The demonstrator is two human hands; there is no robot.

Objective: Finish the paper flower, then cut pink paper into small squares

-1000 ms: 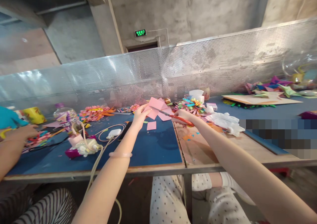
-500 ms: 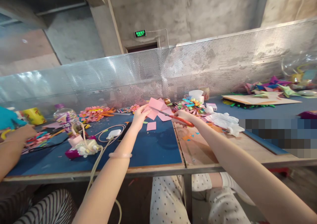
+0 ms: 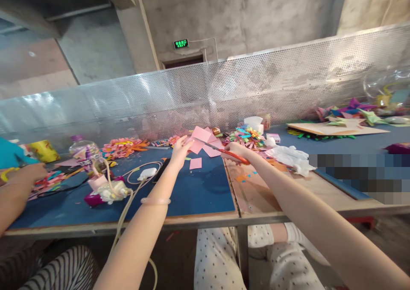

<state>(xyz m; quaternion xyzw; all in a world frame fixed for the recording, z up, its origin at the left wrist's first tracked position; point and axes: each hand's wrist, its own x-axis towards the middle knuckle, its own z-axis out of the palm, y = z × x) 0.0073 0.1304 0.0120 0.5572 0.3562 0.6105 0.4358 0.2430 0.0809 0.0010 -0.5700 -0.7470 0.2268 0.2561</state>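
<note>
My left hand (image 3: 182, 150) pinches a sheet of pink paper (image 3: 201, 135) by its left edge, above the blue tabletop. Orange-handled scissors (image 3: 235, 156) are gripped in my right hand (image 3: 236, 150), their blades pointing left and lying across the pink paper. Whether the blades are parted is too small to tell. Other pink sheets (image 3: 214, 148) lie behind and under the blades. A small pink square (image 3: 195, 163) rests on the table just right of my left wrist.
A power strip with plugs (image 3: 110, 190), a white charger (image 3: 147, 173) and cables sit at left, beside a plastic bottle (image 3: 83, 148). Crumpled white tissue (image 3: 290, 157) lies at right. Colourful paper strips (image 3: 123, 147) line the back. A co-worker's arm (image 3: 19, 185) reaches in at far left.
Almost nothing differs. Both hands, the scissors and the pink paper keep their places, with only the slightest shift at the left fingertips.
</note>
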